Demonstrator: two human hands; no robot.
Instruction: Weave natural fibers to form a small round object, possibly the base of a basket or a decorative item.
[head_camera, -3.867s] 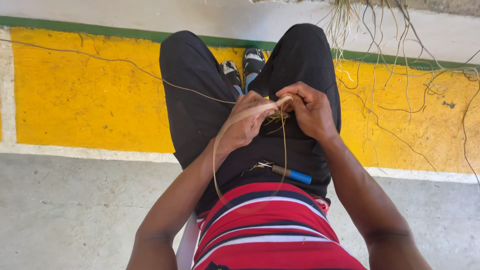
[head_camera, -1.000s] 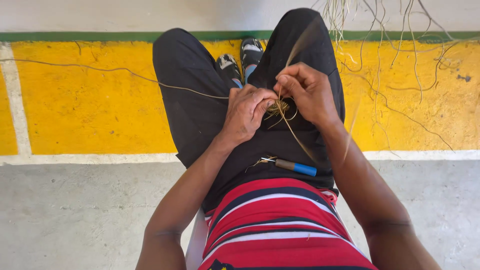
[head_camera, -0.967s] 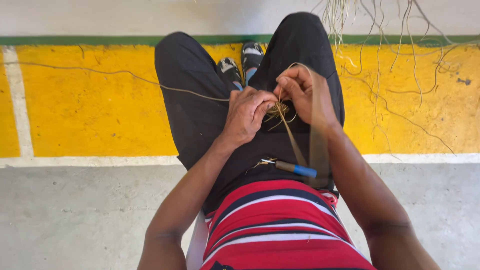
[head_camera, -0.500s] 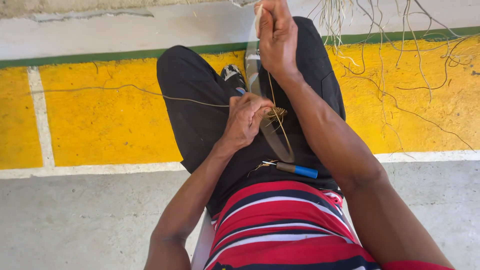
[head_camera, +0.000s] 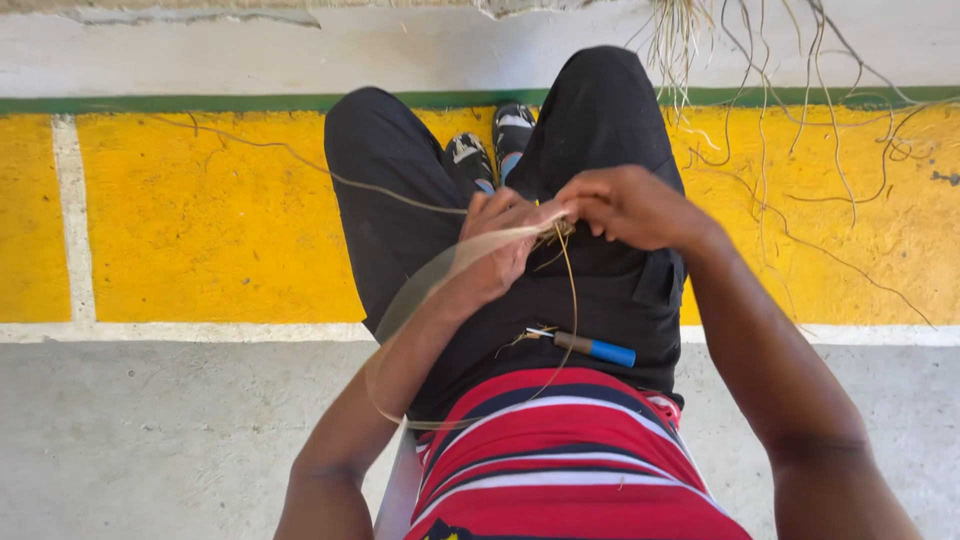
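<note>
I sit with my knees up, both hands meeting over my lap. My left hand (head_camera: 497, 248) pinches a small knot of straw-coloured fibre (head_camera: 548, 236). My right hand (head_camera: 628, 205) grips the same fibre strand at that knot, fingers closed. A long pale strand (head_camera: 420, 290) blurs in a loop from the hands down past my left forearm to my waist. A thinner strand (head_camera: 573, 300) hangs down toward my shirt. A small tool with a blue handle (head_camera: 590, 347) lies on my lap below the hands.
A yellow painted band (head_camera: 200, 220) with a green line (head_camera: 200, 102) runs across the ground ahead, grey concrete (head_camera: 150, 440) nearer me. Loose dry fibres (head_camera: 780, 120) hang and lie at the upper right. A thin strand (head_camera: 300, 160) trails left from my knee.
My right hand, raised high with the strand half a second ago, has come back down to the left hand at the knot. The long strand now sweeps in a loop on my left side.
</note>
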